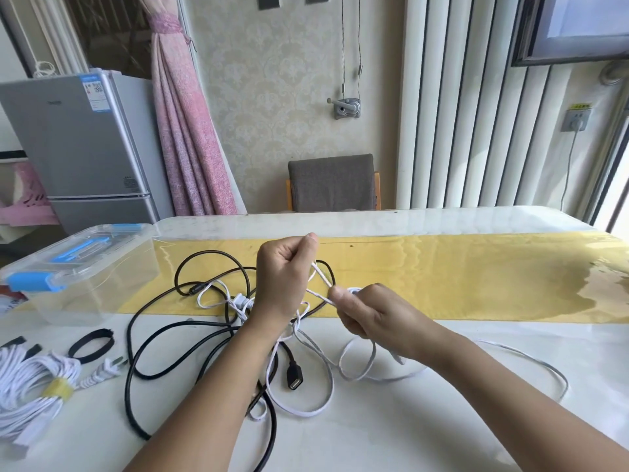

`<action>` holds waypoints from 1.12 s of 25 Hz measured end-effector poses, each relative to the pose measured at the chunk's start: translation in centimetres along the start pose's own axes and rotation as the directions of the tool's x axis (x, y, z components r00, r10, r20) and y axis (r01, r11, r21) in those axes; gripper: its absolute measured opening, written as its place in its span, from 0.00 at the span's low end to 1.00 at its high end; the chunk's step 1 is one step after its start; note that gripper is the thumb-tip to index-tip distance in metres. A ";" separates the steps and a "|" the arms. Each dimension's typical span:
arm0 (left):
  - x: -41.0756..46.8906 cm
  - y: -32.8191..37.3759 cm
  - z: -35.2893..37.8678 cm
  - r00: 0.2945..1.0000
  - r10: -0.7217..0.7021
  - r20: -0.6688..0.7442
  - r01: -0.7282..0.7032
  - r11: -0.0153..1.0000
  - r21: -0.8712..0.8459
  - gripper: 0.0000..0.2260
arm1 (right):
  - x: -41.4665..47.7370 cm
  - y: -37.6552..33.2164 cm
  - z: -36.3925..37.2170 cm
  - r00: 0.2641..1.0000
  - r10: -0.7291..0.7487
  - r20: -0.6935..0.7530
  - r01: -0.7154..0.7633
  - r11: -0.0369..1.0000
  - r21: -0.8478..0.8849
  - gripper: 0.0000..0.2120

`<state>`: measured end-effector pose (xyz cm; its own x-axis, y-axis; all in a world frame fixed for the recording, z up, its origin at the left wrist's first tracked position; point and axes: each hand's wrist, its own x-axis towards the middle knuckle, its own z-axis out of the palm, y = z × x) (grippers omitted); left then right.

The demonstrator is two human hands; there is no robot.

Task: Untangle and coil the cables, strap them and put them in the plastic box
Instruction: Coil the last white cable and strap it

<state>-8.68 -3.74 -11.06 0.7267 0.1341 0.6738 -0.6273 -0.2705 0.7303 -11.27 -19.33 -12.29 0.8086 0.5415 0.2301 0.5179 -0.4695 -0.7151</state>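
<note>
**Operator:** What am I holding, and where?

**Guide:** Your left hand [284, 267] is a closed fist raised over the middle of the table, pinching the thin white flat cable [321, 277] between thumb and forefinger. Your right hand [360, 311], just to the right and nearer, pinches the same strand at its fingertips. The short run between them is taut. The rest lies looped on the white tabletop [442, 420] below, crossed with the thick black round cable with the USB socket end [294, 378].

**Operator:** How will it handle?

**Guide:** I judge it light and limp. It probably bends anywhere and snags on itself, so a hard pull would likely tighten the knot. The flat jacket may slip through a loose pinch. Take hold close to the crossing, not at the plug. The black one looks stiffer and heavier, so it should lie put while you draw the white one out.

**Operator:** And afterwards?

**Guide:** The black strap loop [91, 345] lies near left. The clear plastic box with blue latches [112, 284] sits far left, lid on.
</note>
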 end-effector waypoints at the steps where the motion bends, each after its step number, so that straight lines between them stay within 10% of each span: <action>1: 0.2 -0.4 -0.1 0.999 -0.033 -0.010 0.034 0.999 0.004 0.21 | 0.0 -0.2 0.3 1.000 0.006 0.031 -0.005 1.000 -0.020 0.30; 5: 0.4 -1.6 0.0 0.992 -0.126 -0.031 0.126 0.992 0.024 0.21 | -0.3 -0.8 0.1 0.990 0.047 0.133 -0.053 0.998 0.041 0.25; 9: -0.4 -1.9 1.2 0.989 -0.133 0.061 0.131 0.990 0.046 0.22 | -0.7 -1.2 -1.5 0.948 -0.040 0.317 -0.113 0.886 0.449 0.25; 17: -3.4 -1.3 4.6 0.798 -0.315 0.514 0.264 0.949 0.172 0.24 | 0.3 -0.1 -5.0 0.857 -0.516 0.016 -0.011 0.012 1.000 0.23; 20: -4.4 0.1 5.2 0.724 -0.329 0.606 0.262 0.944 0.200 0.23 | -0.1 0.0 -7.1 0.956 -0.073 -0.284 0.293 0.241 0.925 0.23; 23: -5.2 0.6 5.7 0.665 -0.281 0.692 0.124 0.955 0.269 0.20 | -0.3 0.8 -8.0 0.809 0.280 -0.517 0.413 0.356 0.838 0.21; 28: -5.6 1.1 5.5 0.683 -0.151 0.714 -0.076 0.958 0.276 0.17 | -0.6 2.4 -7.9 0.685 0.346 -0.640 0.205 0.752 0.626 0.19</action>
<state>-11.89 -10.03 -14.65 0.7916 -0.5485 0.2694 -0.5790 -0.5321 0.6178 -8.26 -26.28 -8.97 0.9124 -0.2381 0.3329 0.3806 0.1945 -0.9041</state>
